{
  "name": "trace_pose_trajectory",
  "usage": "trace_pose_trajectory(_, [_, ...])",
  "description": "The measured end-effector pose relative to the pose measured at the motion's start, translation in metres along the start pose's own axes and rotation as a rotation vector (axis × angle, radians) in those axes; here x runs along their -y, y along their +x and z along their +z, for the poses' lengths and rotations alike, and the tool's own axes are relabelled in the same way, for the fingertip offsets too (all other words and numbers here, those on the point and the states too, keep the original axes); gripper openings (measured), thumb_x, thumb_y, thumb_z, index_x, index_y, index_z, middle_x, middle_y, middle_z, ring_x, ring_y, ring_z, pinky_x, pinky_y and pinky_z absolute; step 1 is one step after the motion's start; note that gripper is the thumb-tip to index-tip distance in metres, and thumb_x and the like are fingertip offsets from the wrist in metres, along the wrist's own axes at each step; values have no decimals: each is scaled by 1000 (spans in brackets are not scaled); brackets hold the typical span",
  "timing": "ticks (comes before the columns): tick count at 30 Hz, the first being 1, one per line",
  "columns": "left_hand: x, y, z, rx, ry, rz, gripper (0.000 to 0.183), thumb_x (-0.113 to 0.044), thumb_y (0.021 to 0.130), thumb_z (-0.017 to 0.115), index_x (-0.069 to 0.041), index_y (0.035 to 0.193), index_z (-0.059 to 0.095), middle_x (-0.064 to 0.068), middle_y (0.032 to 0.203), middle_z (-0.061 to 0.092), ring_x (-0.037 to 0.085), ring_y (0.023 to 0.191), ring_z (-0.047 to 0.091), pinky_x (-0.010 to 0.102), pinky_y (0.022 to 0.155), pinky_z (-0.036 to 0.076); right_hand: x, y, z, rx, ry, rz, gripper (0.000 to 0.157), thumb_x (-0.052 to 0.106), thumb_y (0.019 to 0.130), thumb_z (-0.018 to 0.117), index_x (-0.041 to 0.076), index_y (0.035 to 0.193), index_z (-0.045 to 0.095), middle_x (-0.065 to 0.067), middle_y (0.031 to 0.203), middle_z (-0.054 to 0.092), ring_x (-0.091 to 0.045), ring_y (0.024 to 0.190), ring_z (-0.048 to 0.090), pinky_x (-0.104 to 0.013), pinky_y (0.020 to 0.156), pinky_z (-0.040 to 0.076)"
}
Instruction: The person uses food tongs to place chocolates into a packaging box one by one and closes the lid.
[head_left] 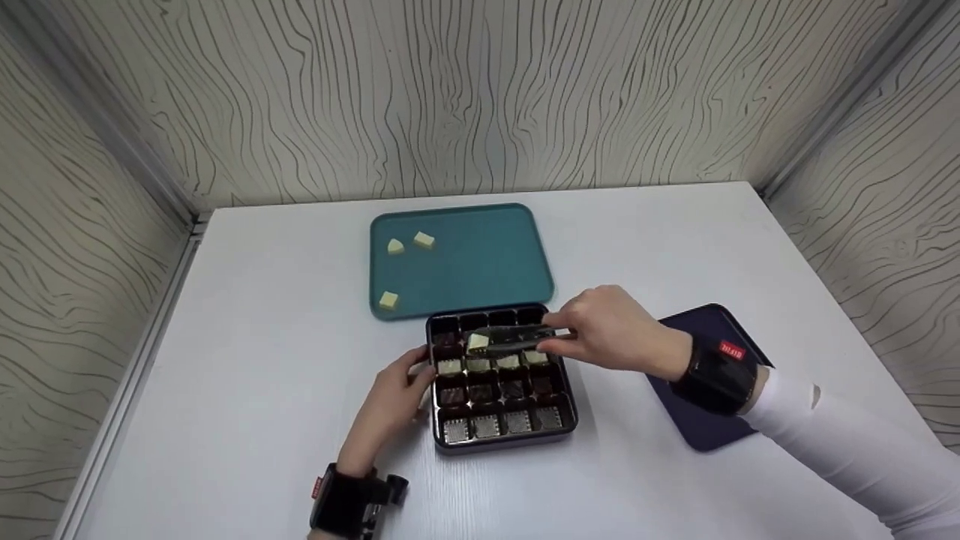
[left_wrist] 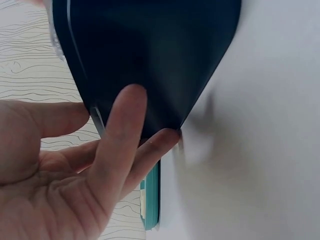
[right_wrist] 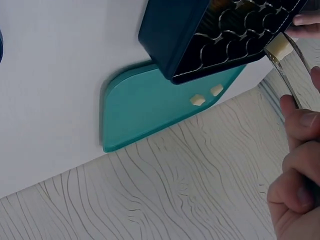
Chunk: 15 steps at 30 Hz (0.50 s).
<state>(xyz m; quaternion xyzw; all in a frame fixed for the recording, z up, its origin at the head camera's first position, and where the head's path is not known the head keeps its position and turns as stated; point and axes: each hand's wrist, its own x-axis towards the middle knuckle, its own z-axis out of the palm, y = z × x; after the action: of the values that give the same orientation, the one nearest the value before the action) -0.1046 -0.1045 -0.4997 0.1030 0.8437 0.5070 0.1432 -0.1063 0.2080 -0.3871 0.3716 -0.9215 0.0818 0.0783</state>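
Note:
A dark rectangular box (head_left: pixel 501 445) with a divided insert stands mid-table. Its compartments hold a row of pale cubes (head_left: pixel 449 367) and a row of dark brown pieces (head_left: pixel 481 393); greyish ridged squares (head_left: pixel 487 426) show along the front. My left hand (head_left: pixel 391 390) grips the box's left side, thumb at the rim and fingers against the outer wall (left_wrist: pixel 150 55). In my right hand (head_left: pixel 611 330) is a pair of tongs (head_left: pixel 517 337), held over the back compartments. Between the tongs' tips (right_wrist: pixel 281 75) a pale cube (head_left: pixel 478 343) is pinched.
Behind the box lies a teal tray (head_left: pixel 480 259) carrying a pale wedge (head_left: pixel 395 246) and two pale blocks (head_left: pixel 424 240), one of them near its front left corner. A dark purple tray (head_left: pixel 697 420) is at the right, partly beneath my right forearm. Patterned walls (head_left: pixel 450 97) enclose the table.

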Motion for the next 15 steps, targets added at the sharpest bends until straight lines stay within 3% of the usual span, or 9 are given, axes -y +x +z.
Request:
trace_pose_trajectory(3, [1,-1,-1,-4,6,8,47,-18,108,55,4,149,52,31,148,59,41,121,72,36,78,62,13,0,0,12,0,-54,37,35,94,77,17,69,57,9,51,46,1,48,38,-18,49,29])
trace_pose_trajectory(6, [1,-1,-1,1,-7,5,47,-17,108,55,4,150,52,31,148,59,42,120,73,34,74,62,28,1,0,48,2,-111,40,37,94,77,16,68,55,8,52,42,0,49,34,-18,49,29])
trace_pose_trajectory(10, [0,0,-2,5,-11,4,47,-17,108,55,4,150,52,31,148,59,42,119,73,33,71,61,45,4,2,100,-13,-182,38,40,94,77,17,69,61,8,52,51,-2,47,45,-19,47,36])
trace_pose_trajectory(15, [-1,-1,0,5,6,-6,48,-17,108,55,5,150,51,30,149,59,42,122,72,38,81,63,56,13,3,167,-47,-203,38,40,92,80,18,66,61,8,50,54,-3,44,47,-19,44,33])
